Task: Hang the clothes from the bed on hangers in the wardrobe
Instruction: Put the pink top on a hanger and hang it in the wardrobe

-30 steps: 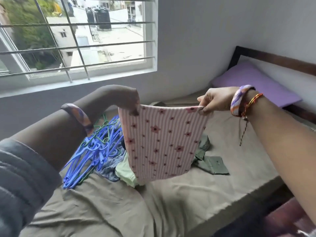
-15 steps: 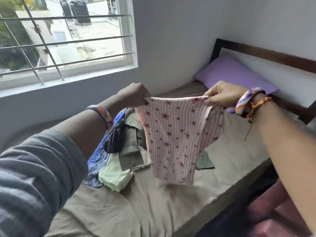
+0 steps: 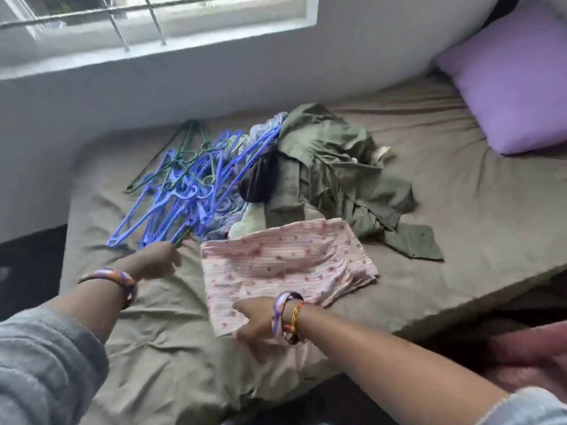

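Pink floral garment (image 3: 285, 265) now flat, bedward.

Colours on the bed

The bed (image 3: 460, 210) sheet is taupe, the pillow (image 3: 515, 72) lilac, the hangers (image 3: 184, 191) mostly blue with a few green, the crumpled garment (image 3: 331, 167) olive, and the top (image 3: 285, 271) pink-striped with small red flowers; both bangles are purple-orange.
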The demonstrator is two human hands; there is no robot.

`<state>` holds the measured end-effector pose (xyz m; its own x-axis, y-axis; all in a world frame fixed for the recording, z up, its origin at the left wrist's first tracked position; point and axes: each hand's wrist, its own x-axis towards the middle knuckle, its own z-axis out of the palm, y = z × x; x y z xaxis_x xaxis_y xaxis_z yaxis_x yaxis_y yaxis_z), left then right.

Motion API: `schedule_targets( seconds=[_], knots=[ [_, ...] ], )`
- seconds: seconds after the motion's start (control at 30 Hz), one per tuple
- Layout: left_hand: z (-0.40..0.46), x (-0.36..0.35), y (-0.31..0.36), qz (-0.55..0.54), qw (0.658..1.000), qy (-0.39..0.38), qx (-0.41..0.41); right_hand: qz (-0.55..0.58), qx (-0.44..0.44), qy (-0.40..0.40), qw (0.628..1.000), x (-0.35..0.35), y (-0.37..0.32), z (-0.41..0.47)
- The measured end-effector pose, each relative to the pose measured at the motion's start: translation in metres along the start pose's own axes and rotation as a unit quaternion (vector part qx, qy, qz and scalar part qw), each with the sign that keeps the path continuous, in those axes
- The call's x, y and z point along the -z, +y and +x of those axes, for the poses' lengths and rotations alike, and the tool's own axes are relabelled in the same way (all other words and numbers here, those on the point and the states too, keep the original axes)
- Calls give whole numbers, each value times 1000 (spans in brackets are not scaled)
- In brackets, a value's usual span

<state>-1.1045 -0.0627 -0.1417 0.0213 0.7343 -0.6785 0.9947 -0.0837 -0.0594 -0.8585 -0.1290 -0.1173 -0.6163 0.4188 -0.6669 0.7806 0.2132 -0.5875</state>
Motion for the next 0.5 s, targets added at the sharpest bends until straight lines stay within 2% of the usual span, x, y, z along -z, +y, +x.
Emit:
schedule_targets(
  seconds=[0.07,0.17,0.27,0.37,0.43,0.5],
  knots=[
    [4,-38,-36,-19,996,-80,40,-21,3,-37,999,-13,-7,23],
    [10,-63,-70,-96,986,-112,73,-9,-14,-32,999,-12,-9,54],
    [25,-62,-81,-173,978,-100,57,19,-62,-8,998,-6,-4,84],
    [57,-48,-86,-292,954,-36,63,73,-106,19,991,-2,1,108],
    [84,-37,-85,-432,899,2,76,103,-131,41,985,-1,3,117],
    [111,-23,-76,-580,811,16,76,139,-151,56,977,-2,9,125]
  ],
)
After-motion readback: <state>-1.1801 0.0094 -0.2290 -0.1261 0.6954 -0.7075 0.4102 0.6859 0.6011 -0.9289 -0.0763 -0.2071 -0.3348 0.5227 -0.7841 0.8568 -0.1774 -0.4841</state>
